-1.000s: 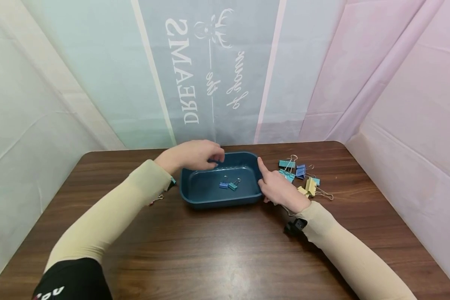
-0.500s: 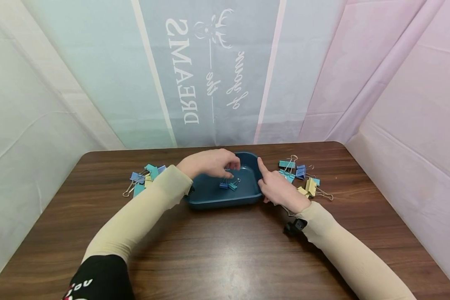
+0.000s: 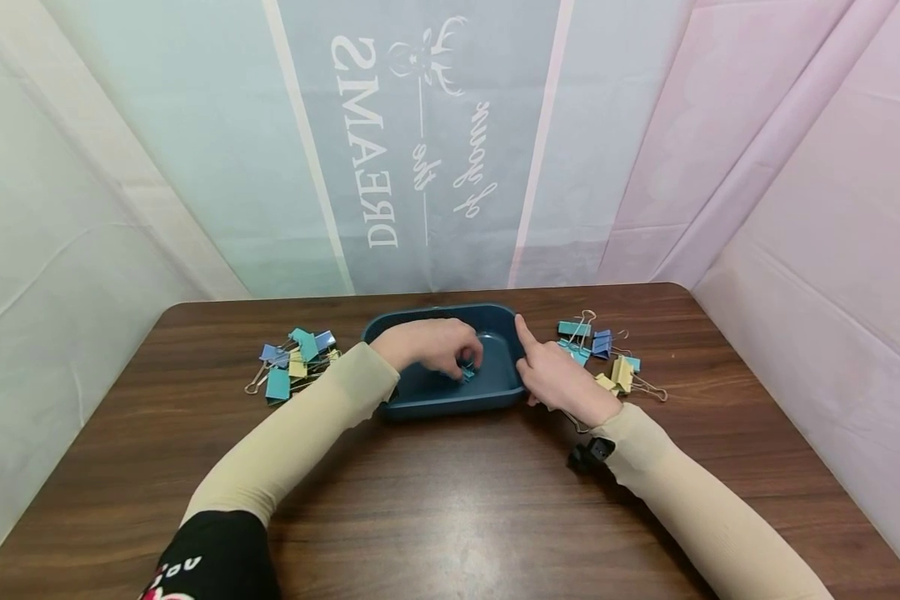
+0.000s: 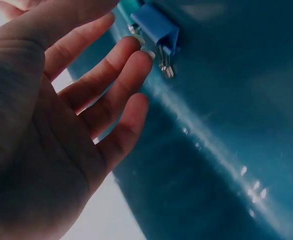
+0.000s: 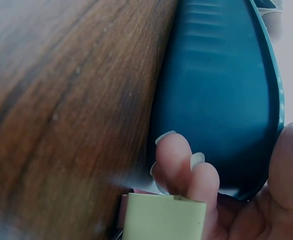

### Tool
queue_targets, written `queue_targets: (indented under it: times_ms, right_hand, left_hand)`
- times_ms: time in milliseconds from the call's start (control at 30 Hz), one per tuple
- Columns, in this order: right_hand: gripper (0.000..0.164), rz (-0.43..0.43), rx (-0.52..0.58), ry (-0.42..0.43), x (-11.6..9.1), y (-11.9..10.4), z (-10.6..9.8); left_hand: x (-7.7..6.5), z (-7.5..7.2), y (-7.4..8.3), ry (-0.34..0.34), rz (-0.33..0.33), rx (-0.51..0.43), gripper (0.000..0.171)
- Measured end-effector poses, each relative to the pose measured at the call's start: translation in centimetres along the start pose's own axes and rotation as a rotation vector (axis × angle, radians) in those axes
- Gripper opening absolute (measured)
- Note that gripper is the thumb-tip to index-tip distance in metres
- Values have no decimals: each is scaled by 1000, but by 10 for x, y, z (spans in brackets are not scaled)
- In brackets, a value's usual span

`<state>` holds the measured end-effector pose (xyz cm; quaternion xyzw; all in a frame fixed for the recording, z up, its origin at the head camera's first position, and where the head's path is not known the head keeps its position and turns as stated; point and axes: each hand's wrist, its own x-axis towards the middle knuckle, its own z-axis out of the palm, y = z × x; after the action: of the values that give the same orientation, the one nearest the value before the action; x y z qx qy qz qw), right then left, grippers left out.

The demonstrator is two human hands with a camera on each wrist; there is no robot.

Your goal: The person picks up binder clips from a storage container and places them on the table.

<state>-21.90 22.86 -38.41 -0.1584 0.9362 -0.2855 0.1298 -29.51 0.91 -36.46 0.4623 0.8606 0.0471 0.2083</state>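
A teal plastic basin (image 3: 431, 407) sits toward the back of the table. My left hand (image 3: 438, 343) reaches down into it with bent fingers, right at a small teal binder clip (image 3: 468, 373). In the left wrist view, a blue binder clip (image 4: 154, 24) lies just past the loosely bent fingertips, and the thumb's tip is cut off at the top edge. My right hand (image 3: 558, 375) rests against the basin's right end, its index finger straight along the rim. A yellow binder clip (image 5: 161, 217) stands close by this hand's fingers in the right wrist view.
Left of the basin is a pile of binder clips (image 3: 278, 385), blue, teal and yellow. Another group of binder clips (image 3: 621, 374) lies to the right, beside and partly behind the right hand. Printed fabric (image 3: 427, 167) hangs behind the wooden table (image 3: 420, 508).
My left hand has moved right and lowered to the small clips in the basin, covering the blue one in the head view. The left clip pile is uncovered. My right hand stays put.
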Motion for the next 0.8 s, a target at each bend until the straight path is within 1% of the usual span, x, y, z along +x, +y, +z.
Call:
queue_targets:
  times_ms: [167, 467, 633, 800]
  right_hand:
    - [69, -1, 6, -6, 0, 0, 0]
    - [69, 0, 7, 7, 0, 0, 1]
    - [69, 9, 14, -1, 0, -1, 0]
    - [69, 15, 9, -5, 1, -2, -1]
  left_hand:
    - [3, 4, 0, -2, 6, 7, 18]
    - [5, 5, 0, -1, -9, -2, 9]
    - [5, 5, 1, 0, -19, -13, 8]
    - [5, 4, 0, 13, -9, -18, 8]
